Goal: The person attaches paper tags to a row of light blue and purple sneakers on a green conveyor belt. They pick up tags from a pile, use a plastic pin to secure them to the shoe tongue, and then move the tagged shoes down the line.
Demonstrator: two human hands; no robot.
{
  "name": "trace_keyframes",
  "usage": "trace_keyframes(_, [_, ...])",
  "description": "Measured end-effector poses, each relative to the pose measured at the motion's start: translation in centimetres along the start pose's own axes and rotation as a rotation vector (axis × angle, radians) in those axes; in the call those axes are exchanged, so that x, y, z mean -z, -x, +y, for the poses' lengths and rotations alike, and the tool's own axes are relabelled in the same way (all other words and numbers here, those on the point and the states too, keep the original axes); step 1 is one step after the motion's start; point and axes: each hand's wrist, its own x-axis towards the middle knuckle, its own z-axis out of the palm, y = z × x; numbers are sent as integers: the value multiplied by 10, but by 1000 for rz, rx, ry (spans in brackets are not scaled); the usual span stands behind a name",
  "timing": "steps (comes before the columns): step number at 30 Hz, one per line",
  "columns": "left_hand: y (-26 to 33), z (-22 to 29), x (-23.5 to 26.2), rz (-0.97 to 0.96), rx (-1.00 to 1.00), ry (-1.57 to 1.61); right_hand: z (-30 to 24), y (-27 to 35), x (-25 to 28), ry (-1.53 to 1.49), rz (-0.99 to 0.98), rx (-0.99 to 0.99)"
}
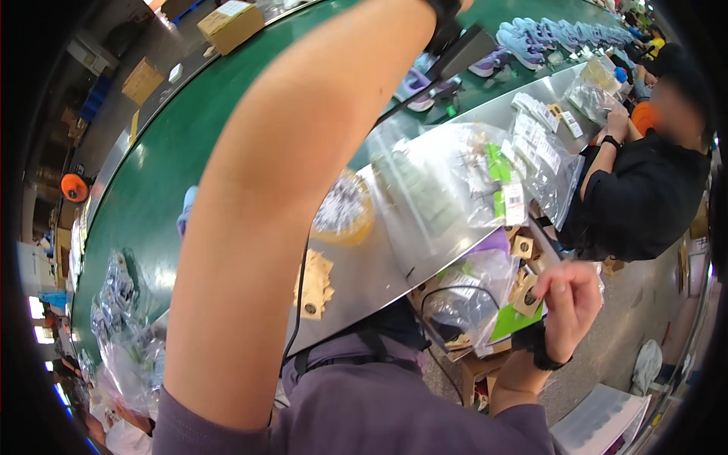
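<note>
My left forearm crosses the view up to the top edge, a black band at its wrist. Only a sliver of my left hand (pixel 465 4) shows there, its fingers out of the picture. A dark flat device (pixel 464 51) with a cable is beside that wrist. My right hand (pixel 570 309) is at the right, fingers curled together, over an open box of brown paper tags (pixel 523 246). One square tag (pixel 528 296) with a dark round print lies against its fingertips; whether they pinch it I cannot tell. A bright green sheet (pixel 516 322) is just below.
On the metal ledge are a fanned stack of brown tags (pixel 315 284), a round tub of white pieces (pixel 343 208) and clear plastic bags (pixel 485 171). Pale blue and lilac shoes (pixel 531 38) line the green conveyor (pixel 159 178). A co-worker (pixel 644 182) in black works at the right.
</note>
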Motion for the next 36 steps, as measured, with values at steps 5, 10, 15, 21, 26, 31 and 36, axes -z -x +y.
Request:
trace_keyframes(5, [11,-128,63,-530,-68,-1681,2,-4,35,289,-48,18])
trace_keyframes(10, [26,-191,91,-700,314,-1587,-14,-22,45,579,-8,23])
trace_keyframes(15, [32,-194,132,-765,35,-1436,-49,-95,27,840,-252,106])
trace_keyframes(21, [101,-129,216,-1053,141,-1467,-60,-233,-52,538,-504,108])
trace_keyframes(26, [168,-82,243,-682,257,-1490,12,-332,-166,853,-837,311])
trace_keyframes(31, [169,-51,252,-383,76,-1451,121,-351,-241,1459,-1307,28])
trace_keyframes(36, [118,-51,294,-272,362,-1146,198,-347,-270,981,-1029,6])
